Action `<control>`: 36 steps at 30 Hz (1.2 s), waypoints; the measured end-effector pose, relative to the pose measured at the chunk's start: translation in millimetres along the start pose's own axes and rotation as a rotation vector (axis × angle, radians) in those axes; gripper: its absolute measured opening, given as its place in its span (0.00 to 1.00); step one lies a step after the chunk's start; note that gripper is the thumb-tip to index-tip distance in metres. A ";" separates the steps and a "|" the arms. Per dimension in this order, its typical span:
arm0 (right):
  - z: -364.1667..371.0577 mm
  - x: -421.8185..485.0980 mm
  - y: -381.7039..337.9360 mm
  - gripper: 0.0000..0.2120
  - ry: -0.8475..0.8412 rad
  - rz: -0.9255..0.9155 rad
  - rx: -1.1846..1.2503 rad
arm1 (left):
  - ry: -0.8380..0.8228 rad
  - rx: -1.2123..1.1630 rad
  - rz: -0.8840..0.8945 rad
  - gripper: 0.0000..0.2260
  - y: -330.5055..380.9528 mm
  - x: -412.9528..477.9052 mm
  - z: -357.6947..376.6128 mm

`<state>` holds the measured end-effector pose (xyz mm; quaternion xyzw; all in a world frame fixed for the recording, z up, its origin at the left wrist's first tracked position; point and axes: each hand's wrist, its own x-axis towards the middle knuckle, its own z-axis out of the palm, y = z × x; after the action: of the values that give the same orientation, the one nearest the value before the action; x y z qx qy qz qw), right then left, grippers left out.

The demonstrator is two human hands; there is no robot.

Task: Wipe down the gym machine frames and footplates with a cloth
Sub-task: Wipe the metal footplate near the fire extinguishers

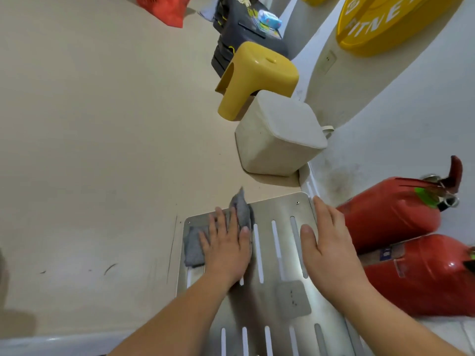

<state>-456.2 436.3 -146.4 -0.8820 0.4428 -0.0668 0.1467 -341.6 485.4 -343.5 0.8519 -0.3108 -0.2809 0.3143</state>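
Fingers (219, 223) of left hand (227, 253) flatten cloth (193, 249) on footplate (279, 209) beside fire extinguishers (390, 214).

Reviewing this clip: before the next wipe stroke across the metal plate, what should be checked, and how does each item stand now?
1. Cloth pressed under the left hand: ok.
2. Cloth on the plate, at its far left corner: ok.
3. Right hand rests on the plate's right edge: ok.
4. Slotted surface between the hands bare: ok.
5. Extinguishers clear of the plate's right edge: cannot tell, the right hand hides the gap.
6. Cloth clean and damp: cannot tell.
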 end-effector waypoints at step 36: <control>1.0 -0.8 4.5 0.30 -0.023 -0.008 0.045 | 0.107 -0.169 0.085 0.36 -26.6 -4.9 -7.4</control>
<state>-459.9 434.6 -148.8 -0.8811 0.4357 -0.0673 0.1711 -330.5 507.7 -356.2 0.8222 -0.3046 -0.2469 0.4126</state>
